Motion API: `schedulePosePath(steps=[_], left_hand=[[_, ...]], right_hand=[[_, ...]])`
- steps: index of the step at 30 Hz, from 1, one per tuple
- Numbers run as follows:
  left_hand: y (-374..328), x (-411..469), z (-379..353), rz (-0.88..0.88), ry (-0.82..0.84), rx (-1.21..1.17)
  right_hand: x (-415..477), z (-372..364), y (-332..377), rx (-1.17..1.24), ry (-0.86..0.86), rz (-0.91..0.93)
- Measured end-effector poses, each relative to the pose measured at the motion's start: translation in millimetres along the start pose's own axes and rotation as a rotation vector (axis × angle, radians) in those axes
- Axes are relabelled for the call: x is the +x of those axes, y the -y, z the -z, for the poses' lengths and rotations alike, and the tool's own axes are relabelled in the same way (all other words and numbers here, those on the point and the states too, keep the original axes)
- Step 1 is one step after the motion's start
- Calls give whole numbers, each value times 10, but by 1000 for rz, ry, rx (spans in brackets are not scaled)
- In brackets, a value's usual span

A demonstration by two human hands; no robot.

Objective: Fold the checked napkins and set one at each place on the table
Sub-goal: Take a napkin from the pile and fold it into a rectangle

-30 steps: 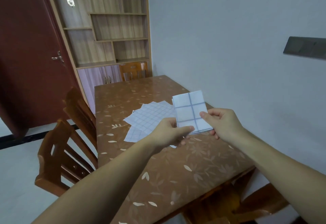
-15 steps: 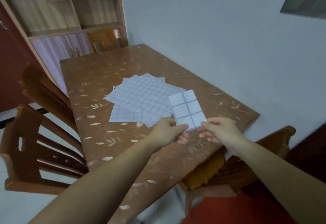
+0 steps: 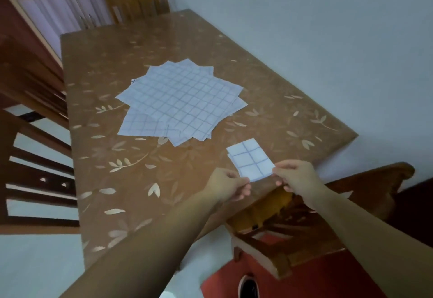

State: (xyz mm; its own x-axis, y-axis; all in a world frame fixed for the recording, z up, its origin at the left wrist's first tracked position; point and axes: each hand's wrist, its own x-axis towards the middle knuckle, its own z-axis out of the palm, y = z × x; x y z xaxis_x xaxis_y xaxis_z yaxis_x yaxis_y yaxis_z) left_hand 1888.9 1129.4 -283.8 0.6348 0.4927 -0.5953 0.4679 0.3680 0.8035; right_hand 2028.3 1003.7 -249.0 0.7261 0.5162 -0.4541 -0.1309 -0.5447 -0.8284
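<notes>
A folded white napkin with blue checks (image 3: 250,159) lies low over the near right edge of the brown leaf-patterned table (image 3: 140,175). My left hand (image 3: 228,186) pinches its near left corner. My right hand (image 3: 296,175) pinches its near right corner. Whether the napkin touches the tabletop I cannot tell. A fanned pile of several unfolded checked napkins (image 3: 180,100) lies in the middle of the table, apart from both hands.
A wooden chair (image 3: 316,215) is tucked under the near right edge, below my hands. Two more wooden chairs (image 3: 35,180) stand along the table's left side. A grey wall runs along the right. A shelf cabinet (image 3: 70,4) and another chair (image 3: 133,0) stand beyond the far end.
Both hands have carried the folded napkin down and toward the table's near right edge. The view has tilted downward, so the chair below now shows.
</notes>
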Motion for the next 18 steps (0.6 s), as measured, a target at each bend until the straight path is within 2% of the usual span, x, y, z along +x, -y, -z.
schedulePosePath(steps=[6, 12, 15, 18], left_hand=[[102, 477, -349, 75, -53, 30], [132, 646, -358, 180, -90, 77], [22, 622, -251, 153, -108, 125], [-160, 534, -86, 30, -120, 267]], right_hand=[[657, 206, -259, -96, 20, -37], [944, 308, -434, -159, 78, -169], [962, 344, -379, -204, 69, -119], [960, 293, -179, -203, 90, -75]])
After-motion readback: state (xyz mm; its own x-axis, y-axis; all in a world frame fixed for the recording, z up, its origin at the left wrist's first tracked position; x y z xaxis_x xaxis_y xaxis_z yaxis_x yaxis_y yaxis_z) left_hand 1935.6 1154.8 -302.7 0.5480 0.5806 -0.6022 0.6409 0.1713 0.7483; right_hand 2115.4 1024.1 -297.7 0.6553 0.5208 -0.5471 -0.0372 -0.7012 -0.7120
